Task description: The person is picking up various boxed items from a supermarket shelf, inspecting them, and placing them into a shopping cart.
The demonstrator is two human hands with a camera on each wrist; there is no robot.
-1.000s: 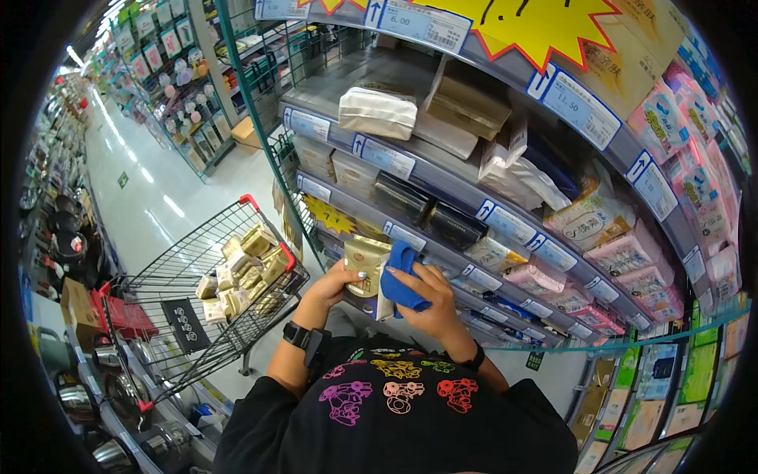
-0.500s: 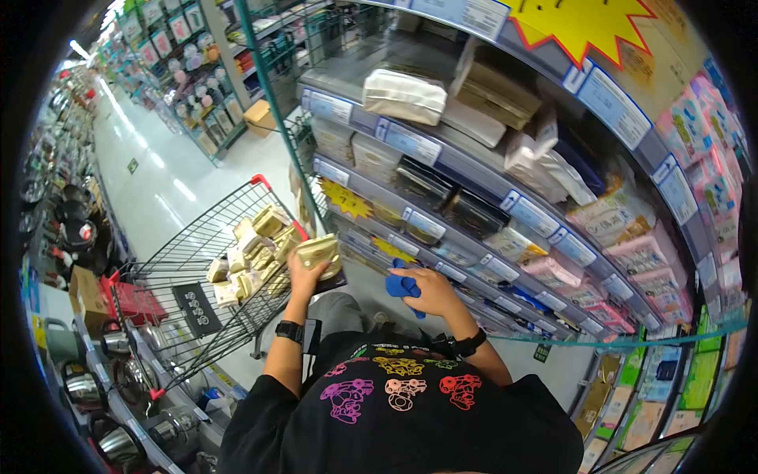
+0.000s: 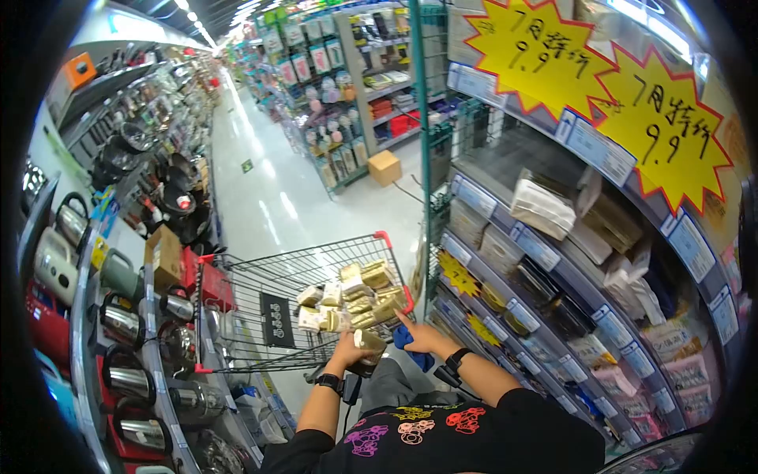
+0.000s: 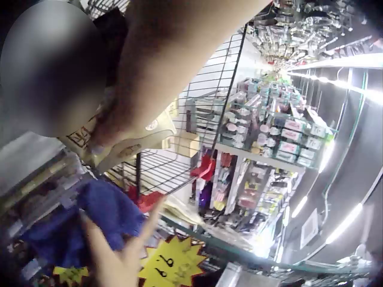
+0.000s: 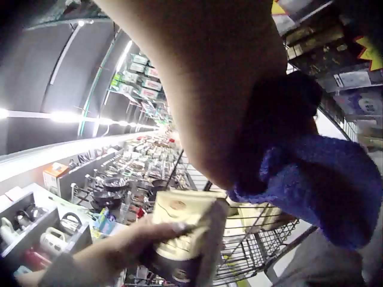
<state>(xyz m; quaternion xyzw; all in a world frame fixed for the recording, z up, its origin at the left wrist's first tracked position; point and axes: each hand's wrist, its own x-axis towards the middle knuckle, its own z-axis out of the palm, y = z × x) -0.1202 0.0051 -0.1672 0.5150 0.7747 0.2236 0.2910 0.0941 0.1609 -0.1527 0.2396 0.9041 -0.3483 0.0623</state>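
My left hand [image 3: 346,353] grips a gold tissue pack [image 5: 185,221] with a dark lower part, close to the cart's near side. In the right wrist view the thumb lies across the pack's front. Just right of it, my right hand [image 3: 426,338] holds a crumpled blue cloth [image 3: 414,353], its index finger stretched out toward the cart. The left wrist view shows the cloth beside two spread fingers [image 4: 137,239] of that hand. Several similar gold packs [image 3: 359,296] lie piled in the wire shopping cart [image 3: 245,316].
Shelves with price labels [image 3: 541,246] and yellow price signs [image 3: 545,55] rise on the right, holding packs and boxes. Kettles [image 3: 130,371] and pans [image 3: 178,201] line the left side. A cardboard box [image 3: 384,168] stands on the aisle floor [image 3: 268,189] ahead.
The view has swung left toward the aisle and cart. Both hands have moved from the shelf to the cart. The left hand carries the gold pack and the right keeps the cloth.
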